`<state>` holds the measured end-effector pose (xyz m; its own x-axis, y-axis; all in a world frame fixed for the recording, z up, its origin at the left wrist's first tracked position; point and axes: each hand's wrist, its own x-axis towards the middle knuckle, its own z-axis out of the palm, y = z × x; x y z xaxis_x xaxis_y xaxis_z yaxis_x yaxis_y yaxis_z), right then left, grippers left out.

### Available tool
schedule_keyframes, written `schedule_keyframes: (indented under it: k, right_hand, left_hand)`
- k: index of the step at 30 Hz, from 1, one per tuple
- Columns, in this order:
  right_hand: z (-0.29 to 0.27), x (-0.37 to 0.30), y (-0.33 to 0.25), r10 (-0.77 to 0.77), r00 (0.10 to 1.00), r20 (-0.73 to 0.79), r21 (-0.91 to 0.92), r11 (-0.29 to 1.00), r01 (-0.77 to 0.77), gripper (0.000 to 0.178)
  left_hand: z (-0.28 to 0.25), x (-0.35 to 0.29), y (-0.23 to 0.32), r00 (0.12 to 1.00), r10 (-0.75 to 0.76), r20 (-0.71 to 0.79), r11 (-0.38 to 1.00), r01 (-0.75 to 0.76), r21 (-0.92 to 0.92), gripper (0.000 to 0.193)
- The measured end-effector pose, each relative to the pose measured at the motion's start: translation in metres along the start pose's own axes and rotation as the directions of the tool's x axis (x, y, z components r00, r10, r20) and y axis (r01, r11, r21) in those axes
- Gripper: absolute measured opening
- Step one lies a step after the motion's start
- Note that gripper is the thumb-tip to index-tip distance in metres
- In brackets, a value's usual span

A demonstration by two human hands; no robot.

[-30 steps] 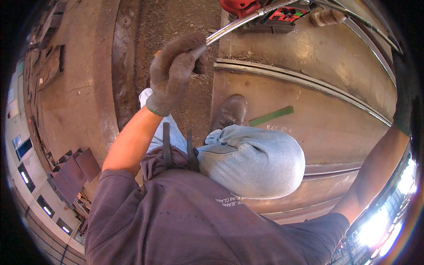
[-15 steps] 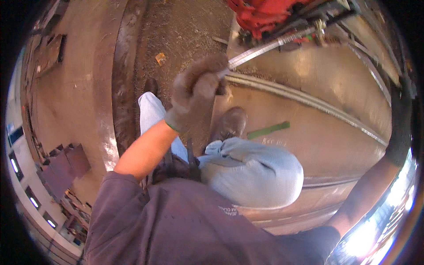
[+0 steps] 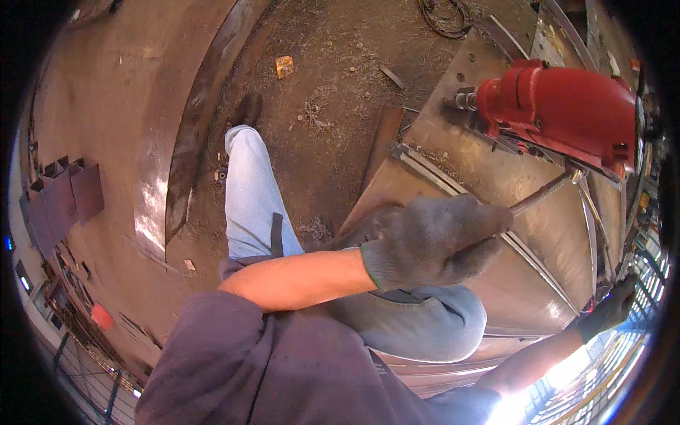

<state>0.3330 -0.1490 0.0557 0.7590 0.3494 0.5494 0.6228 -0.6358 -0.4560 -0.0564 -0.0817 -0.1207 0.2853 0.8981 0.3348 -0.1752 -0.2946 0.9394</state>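
My left hand (image 3: 450, 237), in a dark grey work glove, is wrapped round a metal lever rod (image 3: 542, 193). The rod runs up to the brass-coloured joint (image 3: 575, 176) on a red drill machine (image 3: 559, 113). A silver round bit holder (image 3: 464, 99) sticks out of the machine's left end, above a brown steel plate (image 3: 489, 76) with holes. Far to the right, near the rim of the picture, is my right hand (image 3: 610, 310), also gloved. Its fingers are small and dark there, so their hold cannot be made out.
Long metal strips (image 3: 538, 265) cross the steel plate in front of my bent knee. Dirt and shavings cover the ground (image 3: 319, 120), with an orange scrap (image 3: 284, 67) on it. A coiled cable (image 3: 446, 18) lies at the far side. Brown steel pieces (image 3: 67, 195) stand at left.
My left hand has swung right and nearer to me, still gripping the rod. My right hand has come lower in the picture. The view has shifted, and more of the red machine shows.
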Motion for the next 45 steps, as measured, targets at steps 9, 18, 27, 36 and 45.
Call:
schedule_keyframes:
  k: [9,18,27,36,45]
  right_hand:
    - [-0.028,0.023,0.009,-0.23,0.973,0.001,0.007,0.973,0.23,0.041]
    - [-0.028,0.016,0.005,-0.273,0.962,0.021,-0.042,0.961,0.273,0.04]
    - [0.078,0.054,0.169,0.13,0.986,0.107,-0.246,0.964,-0.101,0.038]
    - [0.254,-0.189,0.171,0.173,0.175,0.969,0.057,0.535,-0.843,0.031]
    - [0.225,-0.149,0.198,0.288,0.528,0.799,0.238,0.654,-0.718,0.018]
  left_hand:
    - [-0.006,-0.014,-0.038,0.997,-0.064,0.031,0.991,0.067,-0.12,0.029]
    - [-0.007,-0.011,-0.034,0.993,-0.119,0.019,0.988,0.121,-0.099,0.025]
    - [0.077,0.046,0.085,0.973,0.227,0.041,0.959,-0.216,-0.184,0.027]
    - [0.264,0.119,0.068,0.737,0.168,0.655,0.92,-0.356,0.164,0.05]
    - [0.216,0.112,0.096,0.816,0.092,0.571,0.994,-0.108,-0.006,0.043]
